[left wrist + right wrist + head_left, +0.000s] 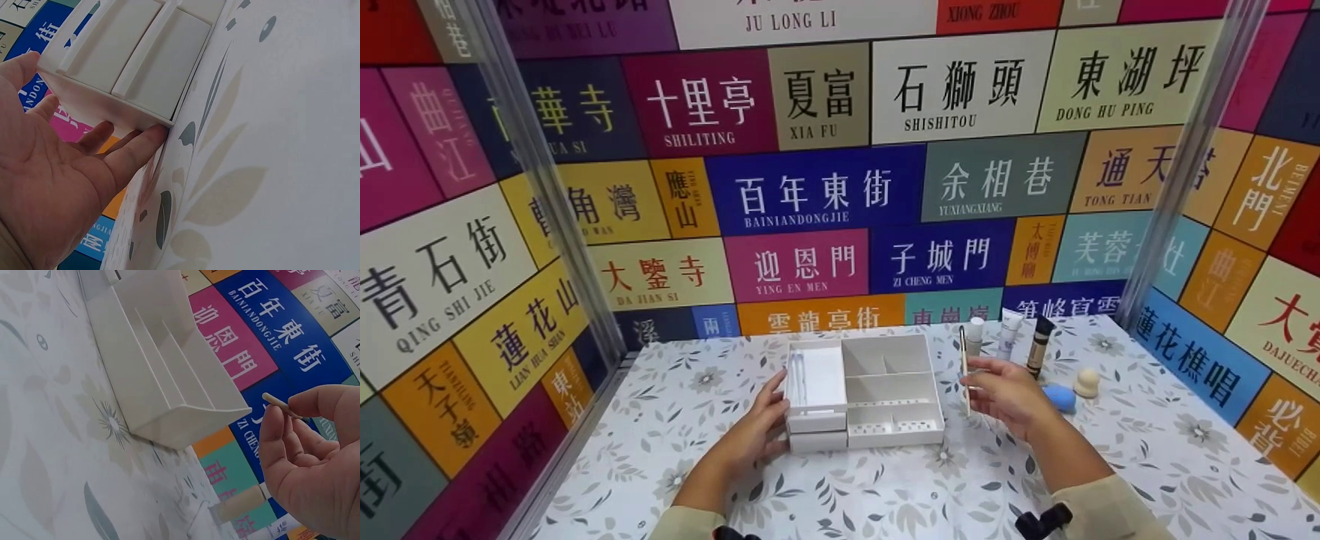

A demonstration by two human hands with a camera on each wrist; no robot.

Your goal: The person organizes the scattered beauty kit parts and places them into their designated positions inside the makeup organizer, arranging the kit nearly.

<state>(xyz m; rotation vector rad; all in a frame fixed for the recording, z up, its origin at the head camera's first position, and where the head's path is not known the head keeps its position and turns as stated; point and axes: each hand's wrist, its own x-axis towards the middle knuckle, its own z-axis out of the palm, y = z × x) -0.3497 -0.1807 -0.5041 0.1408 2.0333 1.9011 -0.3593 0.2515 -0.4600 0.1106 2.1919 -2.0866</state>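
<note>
A white desktop organizer (895, 439) stands on the table, with drawers at its left front and open compartments on the right. My left hand (761, 420) touches its left side, the fingers fairly straight along the wall; in the left wrist view the fingertips rest against the side beside two drawer fronts (163, 62). To the right of the organizer, my right hand (1005, 390) pinches a thin makeup brush (963, 351) between thumb and fingers. The brush is upright, dark tip on top. Its pale handle end (273, 399) pokes out of the fingertips in the right wrist view.
Behind the right hand stand a white-capped bottle (975, 331), a white tube (1009, 334) and a dark-capped tube (1039, 349). A blue sponge (1061, 397) and a beige sponge (1086, 382) lie to its right. Sign-covered walls (810, 187) border the floral table (885, 502).
</note>
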